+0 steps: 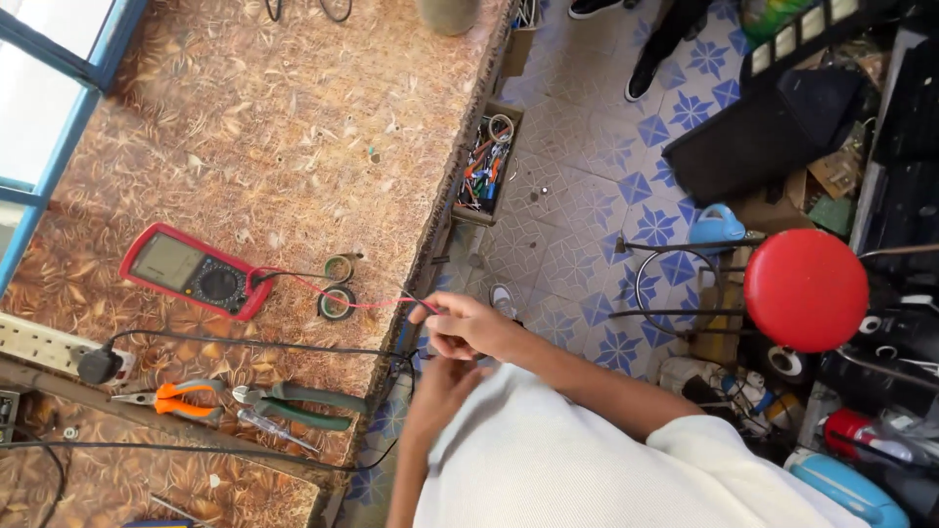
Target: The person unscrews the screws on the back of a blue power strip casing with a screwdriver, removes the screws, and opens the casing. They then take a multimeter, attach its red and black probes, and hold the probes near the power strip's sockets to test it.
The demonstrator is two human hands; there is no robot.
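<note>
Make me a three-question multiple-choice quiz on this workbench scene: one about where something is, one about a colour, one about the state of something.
1. Where do the pliers lie?
A. On the floor
B. On the bench near its front edge
C. On the stool

2. What colour is the casing of the meter?
A. Red
B. Yellow
C. Green

3. What is the right hand doing?
A. Resting flat on the bench
B. Gripping the pliers
C. Pinching the red wire

Answers:
1 B, they lie beside the orange-handled cutters on the bench.
2 A, its casing is red around a grey screen.
3 C, the fingertips close on the wire's end past the bench edge, with the left hand just below.
</note>
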